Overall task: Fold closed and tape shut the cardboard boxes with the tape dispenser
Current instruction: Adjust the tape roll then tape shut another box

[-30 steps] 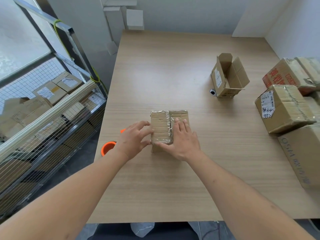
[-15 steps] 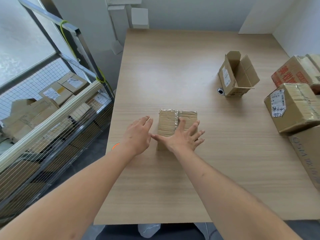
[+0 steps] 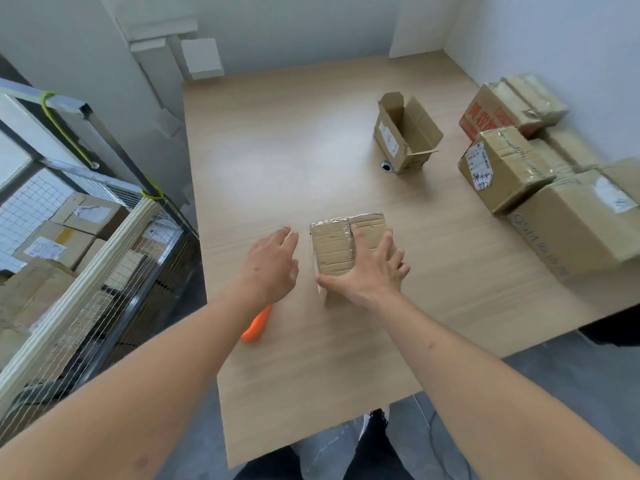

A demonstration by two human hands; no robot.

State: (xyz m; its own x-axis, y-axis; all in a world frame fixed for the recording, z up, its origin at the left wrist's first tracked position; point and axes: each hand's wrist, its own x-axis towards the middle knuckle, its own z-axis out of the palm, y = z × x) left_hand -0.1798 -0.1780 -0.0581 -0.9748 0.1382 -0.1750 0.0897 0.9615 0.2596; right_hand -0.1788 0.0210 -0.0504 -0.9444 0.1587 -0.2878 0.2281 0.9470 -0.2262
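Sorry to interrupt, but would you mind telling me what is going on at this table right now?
A person is sealing cardboard boxes. The small taped box sits closed on the table, with the right hand spread flat over its near end. The left hand hovers open beside it, touching nothing. The orange tape dispenser lies under the left forearm. An open box waits farther back, flaps up, and closed boxes are stacked at the right.

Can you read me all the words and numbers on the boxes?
Too blurred to read, all of it:
Big dark letters on the large box's side.
Scribbled marks on the white label of the taped box.
Red box with pale characters.
White label on the open box.
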